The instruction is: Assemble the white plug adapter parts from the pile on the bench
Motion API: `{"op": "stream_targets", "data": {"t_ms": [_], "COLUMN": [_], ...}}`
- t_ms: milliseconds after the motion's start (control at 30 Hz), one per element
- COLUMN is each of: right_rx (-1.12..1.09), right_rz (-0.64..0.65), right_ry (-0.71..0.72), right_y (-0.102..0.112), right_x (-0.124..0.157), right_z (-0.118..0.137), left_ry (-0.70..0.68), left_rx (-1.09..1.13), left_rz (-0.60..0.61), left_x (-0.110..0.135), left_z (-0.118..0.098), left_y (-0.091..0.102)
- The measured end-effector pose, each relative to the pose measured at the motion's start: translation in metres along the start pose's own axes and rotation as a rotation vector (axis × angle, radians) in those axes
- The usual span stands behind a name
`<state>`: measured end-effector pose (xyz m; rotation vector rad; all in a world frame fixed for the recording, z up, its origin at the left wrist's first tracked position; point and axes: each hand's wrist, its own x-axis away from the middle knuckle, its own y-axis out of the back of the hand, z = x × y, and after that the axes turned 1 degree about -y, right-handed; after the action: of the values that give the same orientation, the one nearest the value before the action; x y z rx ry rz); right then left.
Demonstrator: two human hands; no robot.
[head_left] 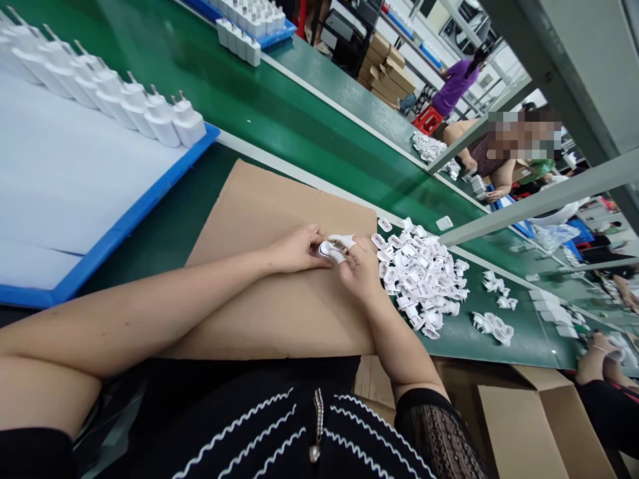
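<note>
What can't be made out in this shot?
In the head view:
- The held white piece: largely hidden by the left hand and right hand, so its full shape is unclear.
- The pile of white pieces: too small to read any print.
- The row of white plug adapters: cut off by the left edge.
</note>
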<state>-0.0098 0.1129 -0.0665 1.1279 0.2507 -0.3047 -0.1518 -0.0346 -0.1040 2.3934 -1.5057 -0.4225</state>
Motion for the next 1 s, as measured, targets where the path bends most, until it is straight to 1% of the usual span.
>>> {"op": "stream_targets", "data": {"t_ms": [133,333,600,667,733,833,1000], "right_rx": [0.059,0.079,0.137,0.164,0.206,0.256,0.251], "right_rz": [0.059,0.019,-0.052,-0.068,-0.067,-0.041,-0.032], "right_ry": [0.01,0.016,0.179,0.19,0.157,0.068,-0.014], "right_y": [0.0,0.0,-0.003,-0.005,-0.006,-0.008,-0.009], "right_x": [0.001,0.003,-0.004,-0.005,-0.006,-0.006,-0.005], "right_z": [0.002,0.004,-0.001,0.0,0.001,0.003,-0.001], "left_ry": [0.004,-0.005,0.003,0.01,0.014,0.009,-0.008], "left_rx": [0.002,-0.001,-0.013,-0.015,-0.011,-0.014,-0.015], "left_rz": [-0.002,0.01,0.005,0.003,-0.002,-0.014,-0.046], "left_x": [0.001,0.0,0.0,0.001,0.001,0.001,0.001], "left_z": [0.001,0.003,0.002,0.002,0.003,0.006,0.01], "left_y": [0.0,-0.001,-0.002,-0.002,-0.003,-0.004,-0.008]}}
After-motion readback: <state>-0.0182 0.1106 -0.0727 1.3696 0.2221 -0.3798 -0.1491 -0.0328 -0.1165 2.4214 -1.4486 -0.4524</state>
